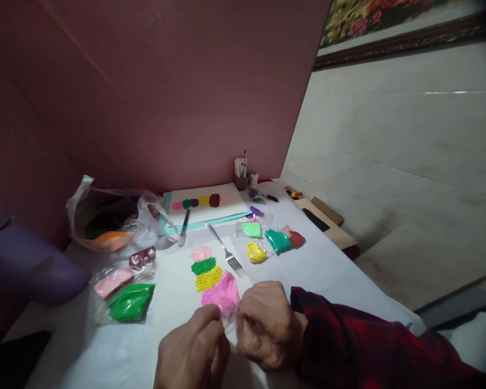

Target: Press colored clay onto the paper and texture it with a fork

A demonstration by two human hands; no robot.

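Note:
My left hand (pixel 196 348) and my right hand (pixel 267 324) are both closed, fingers pinched at the near edge of a clear plastic packet of pink modelling clay (pixel 228 294). The packet is over a white sheet of paper (pixel 170 292), at the near end of a column of textured clay patches. That column has a light pink patch (pixel 201 253), a green patch (pixel 203 266) and a yellow patch (pixel 209 279), with pink beside the packet. My fingertips are partly hidden. A metal fork (pixel 227 249) lies along the paper's right side, tines toward me.
Packets of green clay (pixel 132 301) and pale pink clay (pixel 114 282) lie left. Yellow (pixel 256 252) and teal packets (pixel 278 241) lie right. Behind are a pen (pixel 183 228), a second sheet (pixel 237 201) with a clay row, a plastic bag (pixel 117 216) and a pencil cup (pixel 241 181).

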